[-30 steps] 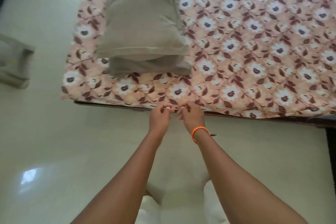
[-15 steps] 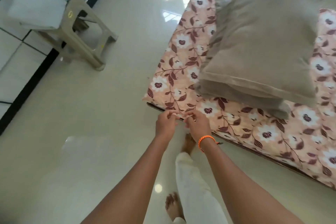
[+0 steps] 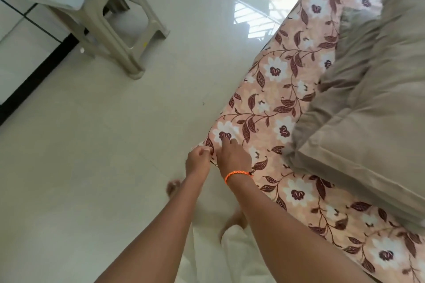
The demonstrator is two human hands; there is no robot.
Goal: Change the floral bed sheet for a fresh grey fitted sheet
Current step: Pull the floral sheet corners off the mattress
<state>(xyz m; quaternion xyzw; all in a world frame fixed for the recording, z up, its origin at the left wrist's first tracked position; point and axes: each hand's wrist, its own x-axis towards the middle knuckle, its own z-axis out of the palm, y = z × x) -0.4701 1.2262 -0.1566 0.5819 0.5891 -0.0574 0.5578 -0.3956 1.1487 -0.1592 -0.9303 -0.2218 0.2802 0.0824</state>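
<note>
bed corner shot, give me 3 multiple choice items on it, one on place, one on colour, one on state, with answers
1. Where are both hands working?
A. at the near corner of the floral sheet
B. on the stool
C. on top of the pillows

2. What colour is the wristband on the right wrist?
A. blue
B. orange
C. black

3. What is the state of the floral sheet?
A. fully stripped off
B. on the bed, under the pillows
C. folded on the floor

Answers:
1 A: the left hand pinches the edge and the right hand lies on the floral sheet at that corner.
2 B: the wristband is orange.
3 B: the sheet lies spread beneath the stacked pillows.
</note>
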